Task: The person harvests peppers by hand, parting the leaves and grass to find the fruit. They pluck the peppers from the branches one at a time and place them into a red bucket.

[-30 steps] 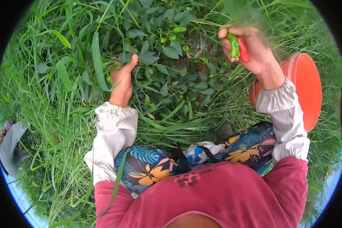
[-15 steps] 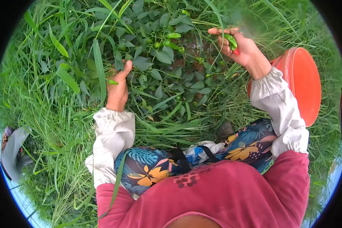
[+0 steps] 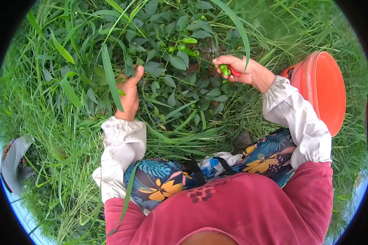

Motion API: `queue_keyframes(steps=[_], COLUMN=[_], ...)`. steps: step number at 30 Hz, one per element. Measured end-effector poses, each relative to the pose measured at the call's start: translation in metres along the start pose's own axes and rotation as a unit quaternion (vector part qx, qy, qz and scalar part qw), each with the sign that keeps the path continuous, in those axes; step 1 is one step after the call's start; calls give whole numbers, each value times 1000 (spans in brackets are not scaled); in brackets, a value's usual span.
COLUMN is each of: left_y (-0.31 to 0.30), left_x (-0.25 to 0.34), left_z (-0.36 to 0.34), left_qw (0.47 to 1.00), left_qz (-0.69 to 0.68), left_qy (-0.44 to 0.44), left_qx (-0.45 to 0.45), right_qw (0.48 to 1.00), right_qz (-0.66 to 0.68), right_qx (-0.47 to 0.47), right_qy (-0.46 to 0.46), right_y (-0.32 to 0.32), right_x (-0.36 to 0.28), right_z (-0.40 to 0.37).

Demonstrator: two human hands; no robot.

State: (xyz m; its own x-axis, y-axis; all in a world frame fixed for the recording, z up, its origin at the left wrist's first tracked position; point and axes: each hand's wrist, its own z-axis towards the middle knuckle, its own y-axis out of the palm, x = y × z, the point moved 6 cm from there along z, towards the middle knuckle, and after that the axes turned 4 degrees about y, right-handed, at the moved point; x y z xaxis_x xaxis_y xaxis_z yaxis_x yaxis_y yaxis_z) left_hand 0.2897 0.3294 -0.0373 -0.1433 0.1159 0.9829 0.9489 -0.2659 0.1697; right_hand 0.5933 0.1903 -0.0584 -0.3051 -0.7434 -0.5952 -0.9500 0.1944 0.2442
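My right hand [image 3: 243, 73] is closed around green and red peppers; a green pepper [image 3: 225, 70] and a red pepper [image 3: 235, 72] show between its fingers. Off to the left, my left hand [image 3: 129, 96] is among the leaves, thumb up, with a green pepper [image 3: 121, 92] at its palm and its fingers partly hidden by foliage. Between and above the hands, more green peppers [image 3: 187, 50] hang on the leafy pepper plant [image 3: 178, 62].
A red-orange bucket [image 3: 330, 94] lies tilted in the grass beside my right forearm. Long grass blades [image 3: 109, 75] cross near my left hand. Another person [image 3: 15, 163] in grey is at the far left edge.
My right hand has moved down and left, nearer the plant, and its fingers have closed more around the peppers. The left hand has barely moved.
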Motion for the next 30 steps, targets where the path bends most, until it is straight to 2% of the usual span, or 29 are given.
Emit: queue_keyframes(steps=[2, 3, 5, 6, 7, 9, 10, 11, 13, 17, 19, 22, 24, 25, 26, 29, 30], left_y=[-1, -1, 3, 6, 9, 11, 13, 14, 15, 27, 29, 55, 68, 69, 67, 57, 58], left_x=[-4, -5, -1, 2, 3, 4, 6, 7, 9, 19, 18, 32, 39, 38, 36, 24, 20], left_z=[2, 2, 0, 0, -1, -2, -2, -2, -3, -8, -8, -12, -17, -16, -16, -12, -10], left_qw=[1000, 1000, 1000, 1000, 1000, 1000, 1000, 1000, 1000, 998, 996, 958, 940, 949, 961, 986, 988], left_qz=[-3, -6, -2, 1, 1, -4, -4, 5, 16, 54, 78, 227, 255, 227, 186, 68, 45], left_qy=[-2, -3, -4, -3, -2, -8, -7, -10, -14, -12, -7, 87, 131, 120, 100, 34, 21], left_qx=[3, 4, -1, -6, -8, 8, 7, -2, -11, -41, -47, -151, -184, -184, -178, -149, -144], right_qw=[995, 995, 954, 945, 945, 903, 895, 895, 922, 954, 953, 983, 983, 983, 967, 971, 965], right_qz=[-94, -94, -199, -228, -228, -285, -268, -268, -274, -173, -221, -95, -76, -59, -65, -72, -142], right_qx=[22, 22, 100, 63, 65, 114, 108, 108, 33, -15, -9, -85, -101, -102, -115, -126, -118], right_qy=[-2, -1, -199, -224, -225, -300, -340, -341, -273, -243, -209, -133, -135, -144, -219, -190, -184], right_y=[19, 28, 38, 44, 46, 56, 64, 68, 80, 96, 105, 127, 135, 136, 135, 137, 142], right_x=[-6, -12, -47, -57, -60, -74, -76, -79, -75, -78, -82, -72, -66, -61, -60, -62, -68], right_z=[-1, -1, -6, -6, -4, -6, -9, -9, -4, -33, -43, -54, -58, -56, -54, -68, -78])
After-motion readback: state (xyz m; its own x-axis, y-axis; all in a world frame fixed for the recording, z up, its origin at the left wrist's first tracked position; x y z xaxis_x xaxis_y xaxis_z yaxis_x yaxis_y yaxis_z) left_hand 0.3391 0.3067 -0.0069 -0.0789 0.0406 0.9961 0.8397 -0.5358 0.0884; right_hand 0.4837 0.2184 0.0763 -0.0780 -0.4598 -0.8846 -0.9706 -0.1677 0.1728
